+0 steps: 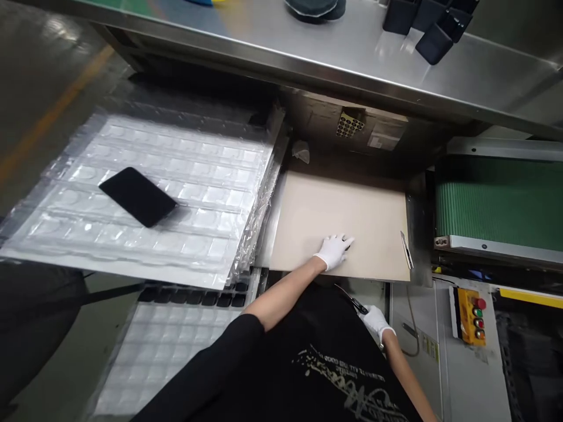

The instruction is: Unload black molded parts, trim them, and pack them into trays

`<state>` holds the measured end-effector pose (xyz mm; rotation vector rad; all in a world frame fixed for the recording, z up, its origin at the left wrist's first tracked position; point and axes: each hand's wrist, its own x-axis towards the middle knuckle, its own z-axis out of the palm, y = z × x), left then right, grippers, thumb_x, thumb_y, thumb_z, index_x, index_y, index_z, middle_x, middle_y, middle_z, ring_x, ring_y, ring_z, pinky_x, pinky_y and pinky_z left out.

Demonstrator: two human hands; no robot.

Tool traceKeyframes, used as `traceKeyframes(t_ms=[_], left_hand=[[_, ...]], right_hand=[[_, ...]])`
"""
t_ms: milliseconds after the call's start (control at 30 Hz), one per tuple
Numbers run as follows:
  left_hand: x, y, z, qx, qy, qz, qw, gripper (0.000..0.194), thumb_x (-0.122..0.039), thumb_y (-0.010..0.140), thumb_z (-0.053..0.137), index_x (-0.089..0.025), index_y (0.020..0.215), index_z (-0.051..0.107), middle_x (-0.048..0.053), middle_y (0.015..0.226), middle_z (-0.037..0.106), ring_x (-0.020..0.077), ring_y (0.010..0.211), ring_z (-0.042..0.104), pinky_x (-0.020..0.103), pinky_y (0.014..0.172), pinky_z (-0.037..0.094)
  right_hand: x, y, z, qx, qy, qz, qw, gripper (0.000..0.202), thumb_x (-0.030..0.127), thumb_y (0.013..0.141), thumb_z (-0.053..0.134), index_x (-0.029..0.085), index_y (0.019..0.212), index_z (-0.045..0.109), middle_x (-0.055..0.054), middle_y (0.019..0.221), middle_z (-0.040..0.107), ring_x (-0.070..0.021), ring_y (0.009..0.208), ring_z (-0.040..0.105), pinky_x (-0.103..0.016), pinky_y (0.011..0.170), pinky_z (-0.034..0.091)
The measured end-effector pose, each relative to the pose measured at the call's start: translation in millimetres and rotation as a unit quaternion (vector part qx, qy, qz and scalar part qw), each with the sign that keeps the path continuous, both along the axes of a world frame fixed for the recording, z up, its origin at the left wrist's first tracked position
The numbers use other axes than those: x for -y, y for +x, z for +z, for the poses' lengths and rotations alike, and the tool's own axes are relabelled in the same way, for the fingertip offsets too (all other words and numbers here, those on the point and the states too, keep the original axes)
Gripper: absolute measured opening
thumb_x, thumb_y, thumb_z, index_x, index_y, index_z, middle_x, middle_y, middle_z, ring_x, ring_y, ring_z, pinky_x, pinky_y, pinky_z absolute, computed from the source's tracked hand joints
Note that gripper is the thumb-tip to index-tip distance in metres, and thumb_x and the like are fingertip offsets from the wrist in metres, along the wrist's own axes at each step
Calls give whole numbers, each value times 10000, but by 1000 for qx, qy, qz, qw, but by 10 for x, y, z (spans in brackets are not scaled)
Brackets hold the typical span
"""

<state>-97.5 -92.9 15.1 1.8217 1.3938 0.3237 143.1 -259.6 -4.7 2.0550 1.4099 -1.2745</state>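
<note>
My left hand (334,252), in a white glove, rests on a beige board (343,205) near its front edge, fingers stretched out and slightly apart. A small dark patch shows by its fingertips; I cannot tell what it is. Below the board's front edge, my right hand (375,322), also gloved in white, is closed around a slim tool with a black handle (359,306) and a thin, curved metal tip. The tool's exact kind is unclear. A silver tool, narrow and long (407,251), lies at the board's right edge, apart from both hands.
Left of the board is a stack of clear plastic trays (206,196) with a black flat device (138,196) on top. A steel shelf (264,50) overhangs the back. Rightward are a green conveyor belt (501,202) and an orange button box (471,316). Another tray (162,351) sits lower left.
</note>
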Motion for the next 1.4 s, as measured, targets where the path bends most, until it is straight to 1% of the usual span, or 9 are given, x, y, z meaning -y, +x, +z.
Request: traceKeyframes(t_ms=[100,233,400,567,700,900,1100,1267,1400], left_hand=[[68,154,-316,-17,-7,8,1000,373,-186,972,633,-151,1338,697,245,1336,659,430,1282,607,614,1104,470],[254,184,-477,-18,-15,63,998,502,-201,1014,576,-159,1515,579,217,1370,654,391,1344,574,563,1188,419],[1226,343,-577,-15,-73,224,972,635,-232,1009,615,-194,1618,442,173,1475,627,326,1356,602,449,1187,445],[2293,517,-697,12,-199,380,903,384,-171,792,813,-129,1157,701,137,1070,750,308,1035,715,422,969,552],[2697,437,-707,126,-272,388,872,319,-278,723,881,-144,933,682,39,821,683,203,782,667,320,732,548],[2913,99,-508,294,-367,247,847,543,-561,618,944,-147,864,692,41,765,671,160,670,635,264,585,497],[2639,-166,-560,256,-393,146,871,512,-463,532,1003,-169,864,748,74,815,744,215,723,693,294,603,511],[2490,-507,-800,119,-311,212,919,405,-193,490,982,-181,776,695,111,937,754,324,977,729,366,834,550],[2857,-1183,-1040,85,-264,310,909,491,-105,558,912,-178,1008,729,120,1044,757,329,1032,725,382,909,555]], right_hand=[[130,308,-165,-8,-11,13,1000,276,423,910,775,151,952,760,-31,882,771,-213,862,732,-293,785,565],[399,866,-412,-31,-4,29,999,207,381,841,710,178,804,735,-26,753,760,-214,825,723,-267,766,518],[479,1345,-576,-137,78,41,987,356,522,840,589,202,822,743,-52,806,774,-244,817,710,-303,765,520],[139,1180,-319,-27,49,236,970,286,471,865,607,256,807,785,-93,878,812,-277,864,754,-314,711,458],[-94,1031,-193,-9,30,321,946,237,405,840,670,221,862,818,-133,928,823,-269,839,748,-312,686,418],[-186,1097,-217,-111,-4,359,927,199,271,773,725,154,623,668,-33,624,665,-136,588,555,-290,563,283],[-293,776,-114,-36,-3,379,925,151,303,782,723,160,774,768,-68,728,743,-187,667,649,-286,610,395],[-326,-45,123,29,32,428,903,237,362,836,685,192,918,829,-163,932,824,-298,874,774,-351,745,503],[-150,-511,33,92,45,417,903,236,419,796,700,243,883,833,-165,923,830,-352,904,793,-407,771,544]])
